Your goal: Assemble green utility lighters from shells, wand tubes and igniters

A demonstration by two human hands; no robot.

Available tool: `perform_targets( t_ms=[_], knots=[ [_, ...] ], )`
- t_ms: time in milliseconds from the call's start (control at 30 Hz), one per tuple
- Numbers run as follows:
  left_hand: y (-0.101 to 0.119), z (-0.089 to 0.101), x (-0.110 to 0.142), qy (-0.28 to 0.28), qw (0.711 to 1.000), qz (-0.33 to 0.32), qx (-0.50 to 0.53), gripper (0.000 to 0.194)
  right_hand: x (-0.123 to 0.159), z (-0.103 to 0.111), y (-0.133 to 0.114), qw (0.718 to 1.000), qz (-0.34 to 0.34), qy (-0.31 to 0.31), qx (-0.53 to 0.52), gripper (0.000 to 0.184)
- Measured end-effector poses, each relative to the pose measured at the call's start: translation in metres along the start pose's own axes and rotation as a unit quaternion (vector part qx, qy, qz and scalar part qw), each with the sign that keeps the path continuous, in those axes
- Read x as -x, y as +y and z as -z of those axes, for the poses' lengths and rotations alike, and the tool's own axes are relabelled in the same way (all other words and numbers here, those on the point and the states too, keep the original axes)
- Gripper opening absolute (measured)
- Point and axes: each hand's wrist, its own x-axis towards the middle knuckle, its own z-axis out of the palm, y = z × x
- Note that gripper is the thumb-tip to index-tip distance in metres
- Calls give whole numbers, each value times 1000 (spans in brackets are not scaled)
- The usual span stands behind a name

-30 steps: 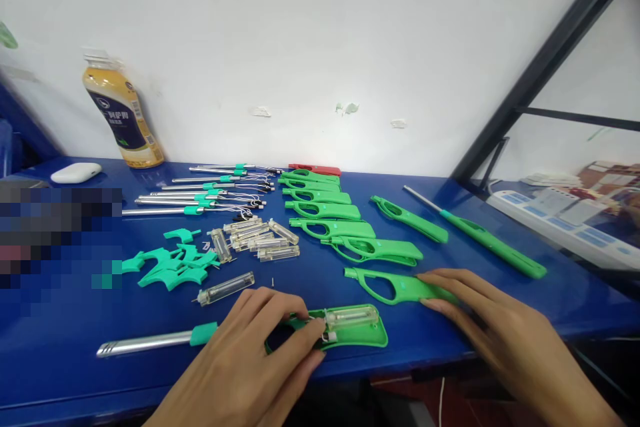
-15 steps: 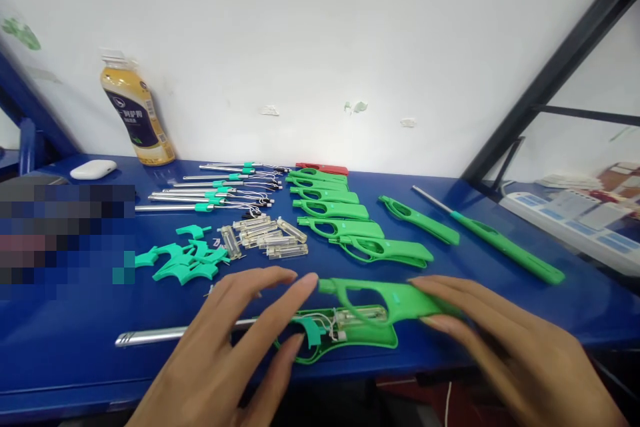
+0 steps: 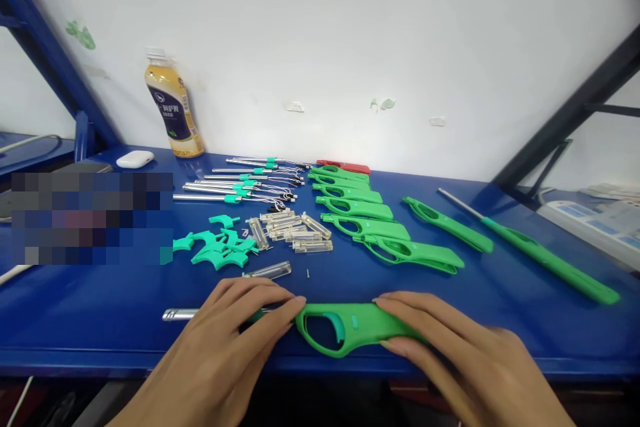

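Gripping a covered green lighter (image 3: 367,321), my left hand (image 3: 235,337) and right hand (image 3: 453,343) curl nearly closed, loose teal triggers (image 3: 213,256) unfitted beyond the left.

An assembly workshop is suggested by the blue bench (image 3: 360,283), where green handle shells (image 3: 355,207), wired metal tubes (image 3: 213,189), clear cartridges (image 3: 307,237) and teal curved pieces (image 3: 215,245) are laid out in separate groups

Free tabletop (image 3: 520,310) between right hand (image 3: 470,355) and slanted lighter (image 3: 550,255), green shells (image 3: 373,208) blocking mid-table
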Motion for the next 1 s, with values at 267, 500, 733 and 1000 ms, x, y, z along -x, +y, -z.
perform_targets(
  t_ms=[267,500,733,1000],
  knots=[
    [-4,1,1,-20,1000,-20,-12,56,1,-1,-1,1000,8,0,5,46],
    [-5,0,4,-58,998,-19,-25,60,2,-1,0,1000,-1,2,8,46],
    [-1,-3,2,-43,999,1,6,58,4,-3,0,1000,-22,-9,-15,45],
    [3,-5,1,-19,1000,-6,7,50,10,-5,-2,998,-39,-31,-31,41]
  ],
)
